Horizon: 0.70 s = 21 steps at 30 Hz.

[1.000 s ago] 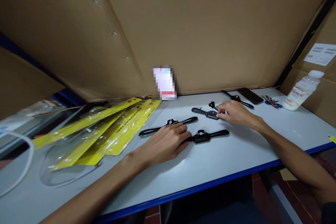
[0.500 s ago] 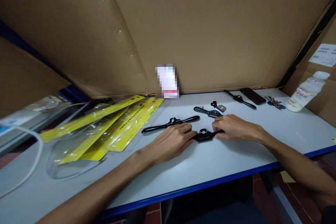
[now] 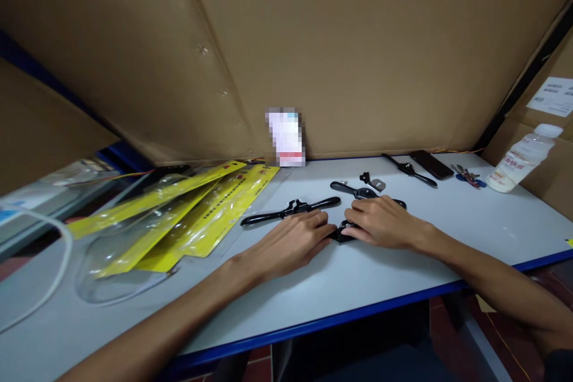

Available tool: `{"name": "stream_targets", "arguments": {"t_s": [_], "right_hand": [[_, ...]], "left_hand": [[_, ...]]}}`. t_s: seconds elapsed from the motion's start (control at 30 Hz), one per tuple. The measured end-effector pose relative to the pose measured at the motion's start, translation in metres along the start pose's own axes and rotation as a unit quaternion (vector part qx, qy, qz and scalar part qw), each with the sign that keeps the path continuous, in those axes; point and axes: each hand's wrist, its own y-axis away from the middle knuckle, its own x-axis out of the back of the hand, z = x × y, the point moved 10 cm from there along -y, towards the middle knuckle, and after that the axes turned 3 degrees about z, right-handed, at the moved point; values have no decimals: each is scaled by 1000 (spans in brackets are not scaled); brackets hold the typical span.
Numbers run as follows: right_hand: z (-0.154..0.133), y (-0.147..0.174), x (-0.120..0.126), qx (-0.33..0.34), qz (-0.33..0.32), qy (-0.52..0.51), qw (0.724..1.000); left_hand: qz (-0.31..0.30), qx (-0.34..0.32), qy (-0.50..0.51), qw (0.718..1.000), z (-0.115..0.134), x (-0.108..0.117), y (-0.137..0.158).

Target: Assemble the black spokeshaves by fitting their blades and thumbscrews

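Note:
A black spokeshave [image 3: 342, 236] lies low over the table between my hands, its middle partly covered. My left hand [image 3: 305, 233] is closed round its left handle. Over the body and right side, my right hand [image 3: 380, 221] has fingers and thumb closed on the middle part; its fingertips hide what they touch there. Just behind my left hand rests another spokeshave [image 3: 295, 209]. A spokeshave without its blade [image 3: 356, 190] lies behind my right hand, partly covered by it. Beyond that are a loose blade [image 3: 378, 185] and a small black cap piece [image 3: 364, 178].
Yellow blister packs [image 3: 210, 215] spread over the left of the table [image 3: 286, 304]. A third complete spokeshave [image 3: 409, 169], a dark phone [image 3: 432, 165], keys [image 3: 466, 175] and a bottle [image 3: 521, 158] stand or lie at the right. A lit phone [image 3: 287, 137] leans on the cardboard wall.
My right hand has moved left from the right handle onto the spokeshave's middle part. My left hand stays on the left handle.

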Motion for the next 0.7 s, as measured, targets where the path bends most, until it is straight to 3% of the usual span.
{"name": "stream_targets", "arguments": {"t_s": [0.13, 0.37, 0.47, 0.6, 0.7], "right_hand": [[-8, -5, -13, 12, -18, 29, 999], [10, -9, -26, -139, 14, -82, 987], [20, -11, -22, -158, 35, -143, 976], [62, 0, 7, -181, 74, -100, 976], [115, 21, 26, -253, 76, -12, 964]], "left_hand": [[-2, 1, 0, 1000, 1, -1, 0], [-3, 7, 15, 1000, 1, -1, -1], [-4, 4, 12, 1000, 2, -1, 0], [-8, 9, 11, 1000, 1, 1, 0], [-15, 5, 1, 1000, 2, 4, -1]]}}
